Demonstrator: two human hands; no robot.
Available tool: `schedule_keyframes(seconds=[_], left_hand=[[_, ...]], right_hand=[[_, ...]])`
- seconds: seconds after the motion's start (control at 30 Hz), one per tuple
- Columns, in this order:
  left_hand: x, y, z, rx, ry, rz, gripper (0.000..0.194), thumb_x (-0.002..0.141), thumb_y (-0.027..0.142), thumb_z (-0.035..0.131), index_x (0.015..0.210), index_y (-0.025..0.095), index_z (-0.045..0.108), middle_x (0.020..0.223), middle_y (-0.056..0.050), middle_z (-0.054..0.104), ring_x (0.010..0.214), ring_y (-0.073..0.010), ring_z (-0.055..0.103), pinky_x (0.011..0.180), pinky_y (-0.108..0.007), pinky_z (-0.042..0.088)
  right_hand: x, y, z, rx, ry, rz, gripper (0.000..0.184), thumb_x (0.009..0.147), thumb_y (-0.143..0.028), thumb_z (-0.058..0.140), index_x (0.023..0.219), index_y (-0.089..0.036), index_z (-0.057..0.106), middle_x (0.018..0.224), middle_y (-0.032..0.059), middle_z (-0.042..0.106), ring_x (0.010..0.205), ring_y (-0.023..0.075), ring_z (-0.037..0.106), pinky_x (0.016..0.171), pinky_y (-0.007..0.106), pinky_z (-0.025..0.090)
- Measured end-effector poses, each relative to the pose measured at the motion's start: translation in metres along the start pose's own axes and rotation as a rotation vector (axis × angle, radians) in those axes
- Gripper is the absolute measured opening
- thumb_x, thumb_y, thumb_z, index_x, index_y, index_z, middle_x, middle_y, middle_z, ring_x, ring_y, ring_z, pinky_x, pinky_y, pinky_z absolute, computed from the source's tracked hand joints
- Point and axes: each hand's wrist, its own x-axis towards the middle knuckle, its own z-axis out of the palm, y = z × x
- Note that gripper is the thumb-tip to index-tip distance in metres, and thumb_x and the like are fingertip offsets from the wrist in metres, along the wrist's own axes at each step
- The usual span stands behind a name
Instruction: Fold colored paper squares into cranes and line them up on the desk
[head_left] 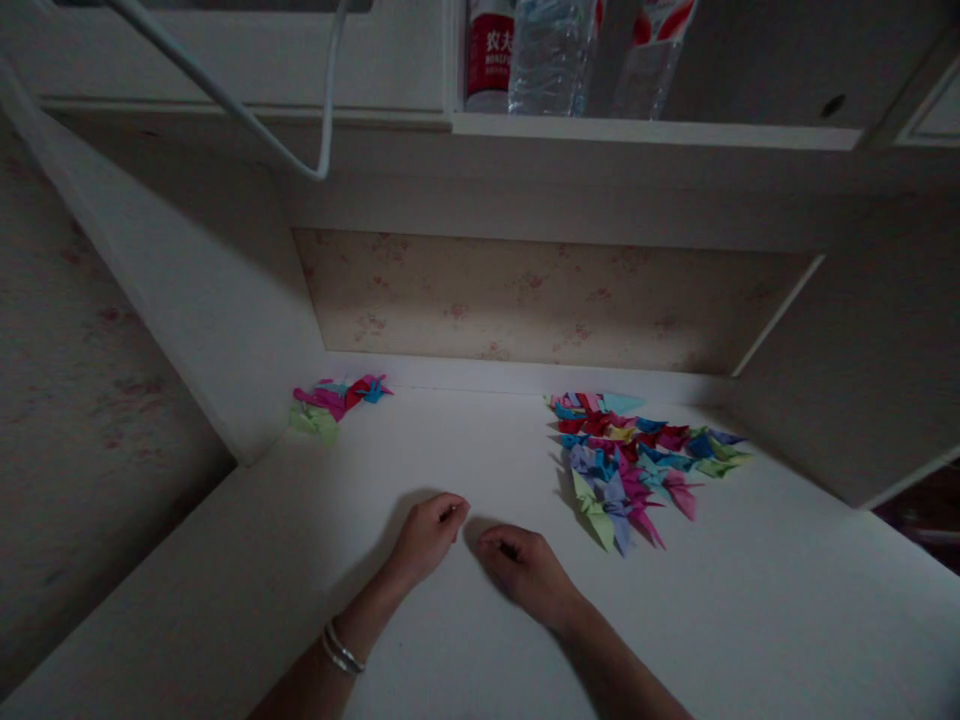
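My left hand (pixel 429 533) rests on the white desk (pixel 450 440) with its fingers curled in a loose fist and nothing showing in it. Facing it, a short gap away, my right hand (pixel 529 570) lies curled the same way, also with nothing visible inside. Many folded paper cranes (pixel 619 470) in red, blue, pink, purple and green stand in packed rows beyond my right hand. A smaller cluster of paper cranes (pixel 341 400) sits at the back left, farther from my left hand. Neither hand touches a crane.
Above the desk, a shelf (pixel 720 131) holds a red-labelled bottle (pixel 491 55) and clear plastic bottles (pixel 551 60). A white cable or lamp arm (pixel 225 100) hangs down at upper left. Side panels (pixel 195 300) and a flowered back wall (pixel 517 295) enclose the desk.
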Motion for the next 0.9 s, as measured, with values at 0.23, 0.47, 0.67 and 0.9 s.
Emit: schedule_keyframes(seconds=[0.23,0.47,0.67,0.9], left_hand=[[-0.002,-0.002,0.0,-0.031,0.007,-0.007,0.034,0.082,0.041,0.046,0.082,0.014,0.068,0.057,0.002,0.054,0.054,-0.0129,0.049,0.053,-0.022,0.035],[-0.003,-0.001,0.0,-0.053,0.086,-0.008,0.035,0.085,0.041,0.045,0.082,0.015,0.068,0.058,0.002,0.054,0.055,-0.0124,0.047,0.054,-0.022,0.035],[0.004,-0.006,-0.004,-0.123,0.066,-0.072,0.032,0.084,0.04,0.048,0.083,0.014,0.066,0.053,0.004,0.047,0.05,-0.011,0.044,0.049,-0.022,0.032],[0.012,-0.007,-0.014,-0.11,0.071,-0.085,0.028,0.084,0.035,0.048,0.082,0.015,0.068,0.07,-0.002,0.064,0.067,-0.015,0.055,0.061,-0.023,0.04]], right_hand=[[-0.003,0.0,0.005,-0.024,0.022,0.044,0.025,0.086,-0.035,0.05,0.083,-0.02,0.07,0.075,0.001,0.065,0.067,0.0163,0.056,0.061,0.025,0.041],[0.028,0.008,-0.004,0.302,-0.131,0.264,0.029,0.08,-0.043,0.057,0.088,-0.016,0.067,0.073,0.0032,0.064,0.056,0.0123,0.054,0.053,0.024,0.041],[0.135,0.003,-0.008,-0.119,-0.221,0.076,0.03,0.084,-0.03,0.045,0.092,-0.01,0.067,0.075,0.0073,0.068,0.056,0.0115,0.057,0.054,0.023,0.043],[0.262,-0.034,0.056,-0.401,-0.334,-0.183,0.013,0.072,-0.017,0.064,0.083,-0.015,0.071,0.094,0.0064,0.069,0.094,0.0208,0.06,0.084,0.028,0.044]])
